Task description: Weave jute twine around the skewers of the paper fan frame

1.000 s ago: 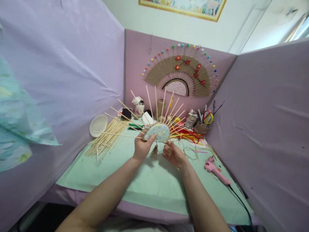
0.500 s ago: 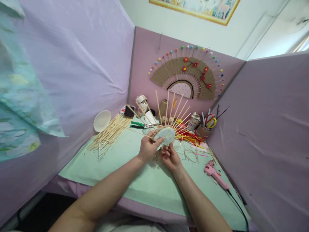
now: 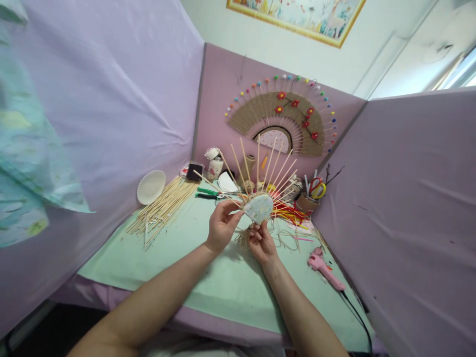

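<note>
- The small fan (image 3: 259,207), a patterned half-round base with thin sticks (image 3: 259,163) spreading from it, is being held up above the bench (image 3: 219,287), its sticks pointing up and away from the person.
- A tassel (image 3: 241,238) is showing just below the base, partly behind the right hand (image 3: 261,242).
- The sticks are probably running the main risk: too hard a squeeze or twist might be loosening one at the base, and the tassel might be snagging on the fingers.
- The left hand (image 3: 222,225) is grasping the base's left end, thumb toward the person, fingers bending behind.
- The right grip is grasping the lower edge, fingers curling, palm turning upward.
- Both forearms are reaching forward and converging.
- Farther out, loose sticks (image 3: 163,206) are lying left, a glue gun (image 3: 325,269) right.
</note>
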Motion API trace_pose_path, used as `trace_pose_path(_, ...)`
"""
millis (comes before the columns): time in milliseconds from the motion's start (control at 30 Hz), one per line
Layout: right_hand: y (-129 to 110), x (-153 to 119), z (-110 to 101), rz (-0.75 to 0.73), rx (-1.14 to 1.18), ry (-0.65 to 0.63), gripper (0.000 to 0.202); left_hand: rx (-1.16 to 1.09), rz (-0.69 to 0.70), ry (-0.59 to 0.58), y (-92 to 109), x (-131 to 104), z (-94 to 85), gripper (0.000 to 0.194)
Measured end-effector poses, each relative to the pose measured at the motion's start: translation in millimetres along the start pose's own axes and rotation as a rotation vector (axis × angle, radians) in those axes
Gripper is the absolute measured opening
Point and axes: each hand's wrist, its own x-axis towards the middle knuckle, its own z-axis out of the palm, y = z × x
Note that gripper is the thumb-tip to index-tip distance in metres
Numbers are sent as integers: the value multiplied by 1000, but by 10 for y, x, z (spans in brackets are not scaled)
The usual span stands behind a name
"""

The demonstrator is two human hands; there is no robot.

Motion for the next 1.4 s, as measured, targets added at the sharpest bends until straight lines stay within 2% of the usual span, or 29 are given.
trace_pose_path(167,-2,-2,19,13,106,28,32,27,31,4,24,-6,-3,12)
trace_pose_path(367,-22,-25,57,30,172,32,28,79,145,-19,-38,34,-38,9)
trace_pose_path(800,-23,-25,25,-16,175,62,26,457,407,-72,2,62,-137,8)
trace_pose_path(900,-19,-20,23,-21,159,71,27,477,387,-71,-6,49,-135,8)
trace_pose_path(1000,-10,-17,33,-24,151,71,28,373,274,-57,-42,29,-130,7)
trace_pose_path(1133,9,-17,46,-20,133,62,28,160,95,-23,-62,33,-113,25)
trace_pose_path(1400,24,-6,56,-45,121,64,26,100,54,31,-94,108,-131,13)
